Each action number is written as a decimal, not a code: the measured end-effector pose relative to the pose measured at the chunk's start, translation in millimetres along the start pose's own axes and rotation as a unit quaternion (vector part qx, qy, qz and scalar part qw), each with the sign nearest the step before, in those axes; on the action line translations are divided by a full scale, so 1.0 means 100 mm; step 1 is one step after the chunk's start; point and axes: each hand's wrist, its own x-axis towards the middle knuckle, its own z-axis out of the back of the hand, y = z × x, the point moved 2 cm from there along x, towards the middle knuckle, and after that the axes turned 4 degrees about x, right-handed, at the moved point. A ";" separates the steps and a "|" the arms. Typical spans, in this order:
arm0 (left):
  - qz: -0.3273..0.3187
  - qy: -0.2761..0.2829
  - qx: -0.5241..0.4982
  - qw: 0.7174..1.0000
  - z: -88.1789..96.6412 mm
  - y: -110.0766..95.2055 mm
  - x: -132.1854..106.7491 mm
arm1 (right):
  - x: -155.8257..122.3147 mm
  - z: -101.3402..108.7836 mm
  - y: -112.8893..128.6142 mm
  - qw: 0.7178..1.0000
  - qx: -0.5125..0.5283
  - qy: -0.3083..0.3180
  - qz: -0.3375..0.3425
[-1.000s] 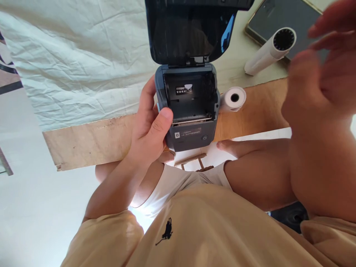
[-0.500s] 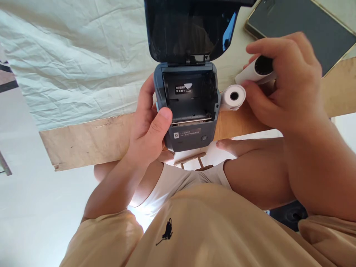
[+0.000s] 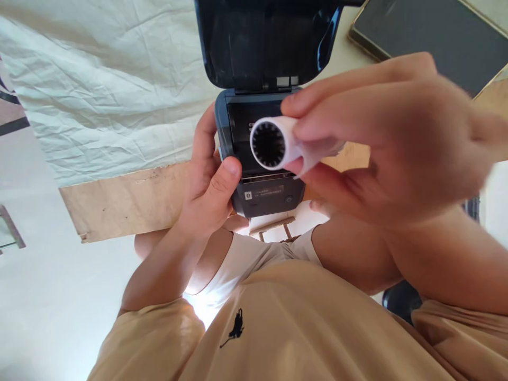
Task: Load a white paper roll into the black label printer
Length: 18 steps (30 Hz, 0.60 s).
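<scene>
While the roll (image 3: 292, 142) is pinched in the right hand (image 3: 405, 137), its fingers opened only as wide as the roll, the printer (image 3: 260, 196) is seen just behind their tips. Its side is gripped by the left hand (image 3: 208, 185), thumb on top. Past the fingertips, the lid (image 3: 265, 45) is raised. The phone (image 3: 432, 37) is partly hidden by the right knuckles.

Probably a home: crumpled cloth (image 3: 119, 90) partly covers a wooden table (image 3: 123, 203).
</scene>
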 end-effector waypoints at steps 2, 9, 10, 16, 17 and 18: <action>-0.007 0.000 0.006 1.000 0.02 0.02 0.00 | 0.04 -0.19 0.19 0.995 -0.079 -0.014 0.053; -0.022 -0.011 0.020 0.999 0.17 0.15 -0.04 | -0.04 -0.39 0.23 0.947 -0.187 -0.148 0.214; -0.024 -0.013 0.022 0.999 0.19 0.20 -0.06 | -0.09 -0.41 0.21 0.940 -0.187 -0.155 0.239; -0.044 -0.016 0.040 0.998 0.39 0.76 -0.19 | -0.28 -0.39 0.10 0.920 -0.090 -0.086 0.372; -0.062 -0.009 0.041 0.997 0.44 0.86 -0.21 | -0.25 -0.32 0.04 0.927 -0.071 -0.100 0.354; -0.079 -0.001 0.037 0.996 0.48 0.94 -0.22 | -0.20 -0.25 -0.03 0.943 -0.054 -0.109 0.310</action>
